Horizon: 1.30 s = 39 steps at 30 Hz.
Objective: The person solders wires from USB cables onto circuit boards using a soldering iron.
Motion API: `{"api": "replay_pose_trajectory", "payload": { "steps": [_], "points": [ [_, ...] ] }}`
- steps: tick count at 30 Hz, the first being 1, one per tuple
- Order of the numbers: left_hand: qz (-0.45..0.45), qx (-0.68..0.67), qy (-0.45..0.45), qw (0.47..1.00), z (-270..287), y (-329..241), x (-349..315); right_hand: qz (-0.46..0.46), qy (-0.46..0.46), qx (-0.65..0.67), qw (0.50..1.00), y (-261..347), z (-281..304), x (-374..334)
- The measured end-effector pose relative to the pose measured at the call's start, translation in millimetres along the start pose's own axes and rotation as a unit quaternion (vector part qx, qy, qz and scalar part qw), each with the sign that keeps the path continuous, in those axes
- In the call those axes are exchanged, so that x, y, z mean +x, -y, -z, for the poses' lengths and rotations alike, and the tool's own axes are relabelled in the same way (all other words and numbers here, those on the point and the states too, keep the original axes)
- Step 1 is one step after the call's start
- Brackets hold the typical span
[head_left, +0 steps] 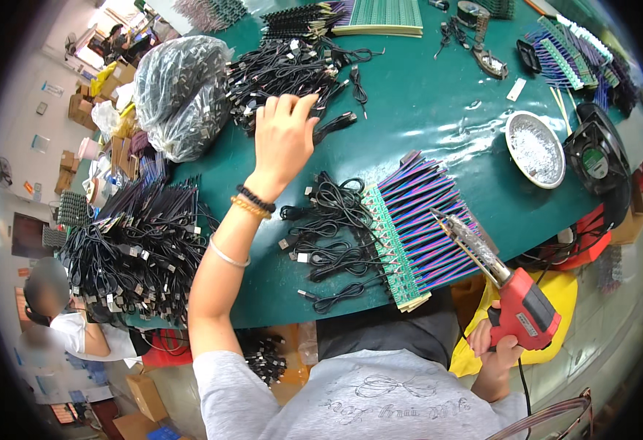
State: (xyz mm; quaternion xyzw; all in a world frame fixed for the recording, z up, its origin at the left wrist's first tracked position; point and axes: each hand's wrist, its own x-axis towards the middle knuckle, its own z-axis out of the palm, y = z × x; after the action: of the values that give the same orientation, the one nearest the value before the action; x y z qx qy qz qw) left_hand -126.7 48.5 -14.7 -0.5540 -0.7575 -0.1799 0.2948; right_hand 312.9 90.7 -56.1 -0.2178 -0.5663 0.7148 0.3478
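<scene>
Left hand (283,139) on black cables (281,70) | right hand (499,345) grips soldering gun (508,293)

A cable pile (285,73) lies behind the circuit board strip (391,246), with a metal bowl (534,149) to its right on the table (424,110).

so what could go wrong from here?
1. The right hand holds the red soldering gun with its tip over the purple wire strip while the left hand reaches far away; the tip might scorch wires unwatched.
2. The left hand is among the tangled black cables; pulling one could drag others.
</scene>
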Motion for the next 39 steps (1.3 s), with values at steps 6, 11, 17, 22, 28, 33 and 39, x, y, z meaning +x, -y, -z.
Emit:
{"api": "replay_pose_trajectory", "payload": {
  "steps": [6, 11, 17, 22, 28, 33, 39],
  "points": [
    [-0.046, 0.0, -0.004, 0.999, -15, 25, 17, 0.012, -0.007, 0.017, 1.0, -3, -3, -3],
    [0.039, -0.164, -0.213, 0.962, 36, 4, 23, 0.037, -0.004, 0.048, 0.998, -9, 0, 1],
    [0.173, -0.443, 0.049, 0.878, 110, -107, -24, 0.054, -0.017, -0.067, 0.996, -2, -40, 32],
    [0.2, -0.506, 0.195, 0.816, 121, -152, -82, -0.088, 0.05, -0.146, 0.984, 24, -80, 53],
    [0.069, -0.438, 0.154, 0.883, 111, -160, -100, 0.146, 0.01, -0.261, 0.954, -23, -82, 45],
    [-0.032, -0.378, 0.121, 0.917, 116, -166, -105, -0.125, 0.011, -0.137, 0.983, -14, -70, 25],
    [-0.06, -0.38, 0.097, 0.918, 118, -178, -115, -0.034, -0.047, -0.096, 0.994, -18, -74, 30]
  ]
}}
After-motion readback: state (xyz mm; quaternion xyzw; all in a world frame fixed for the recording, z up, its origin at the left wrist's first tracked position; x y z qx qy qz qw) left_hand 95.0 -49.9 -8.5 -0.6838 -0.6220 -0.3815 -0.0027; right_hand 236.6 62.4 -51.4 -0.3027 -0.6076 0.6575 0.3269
